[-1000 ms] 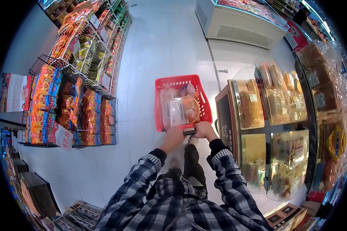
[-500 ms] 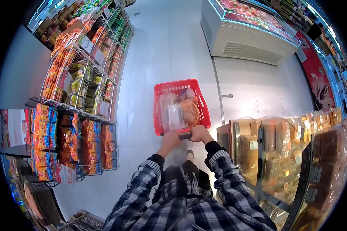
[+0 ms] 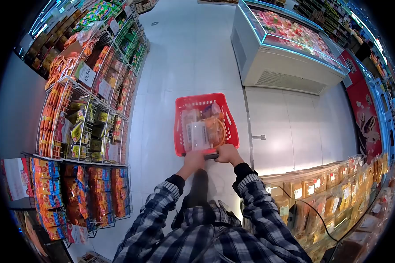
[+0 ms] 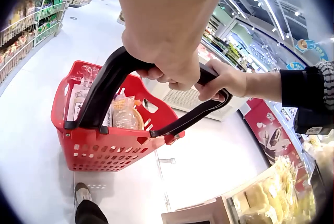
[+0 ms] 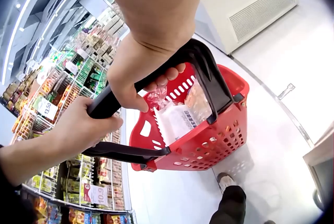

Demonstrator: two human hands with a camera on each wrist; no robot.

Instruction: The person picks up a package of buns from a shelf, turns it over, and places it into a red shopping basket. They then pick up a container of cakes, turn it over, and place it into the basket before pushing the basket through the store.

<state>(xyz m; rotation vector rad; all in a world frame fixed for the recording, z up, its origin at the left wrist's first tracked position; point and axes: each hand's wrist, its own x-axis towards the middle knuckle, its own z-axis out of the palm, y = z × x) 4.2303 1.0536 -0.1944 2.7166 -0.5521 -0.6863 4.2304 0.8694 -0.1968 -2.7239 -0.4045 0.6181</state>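
Note:
A red shopping basket [image 3: 178, 131] with perforated sides hangs in front of the person, above the floor. Its black handle [image 4: 107, 80] stands raised, and both hands hold it. The left hand [image 3: 194, 160] curls its fingers round one part of the bar; beside it the right hand [image 3: 228, 153] grips the other part, as the right wrist view also shows. Inside the basket lie a white printed packet [image 3: 199, 135], a clear-wrapped item with an orange rim [image 3: 217, 131] and other plastic-wrapped goods, partly hidden beneath.
Wire racks [image 3: 92, 87] of packaged snacks line the left, with orange bags [image 3: 46, 193] at the near end. Ahead on the right stands a lit chiller case [image 3: 289, 65]. Wrapped bread [image 3: 316, 184] fills a shelf at the near right. Tiled floor [image 3: 188, 52] runs between them.
The person has walked forward with the basket, both hands staying on the handle. Racks, chiller case and bread shelf have slid down the head view.

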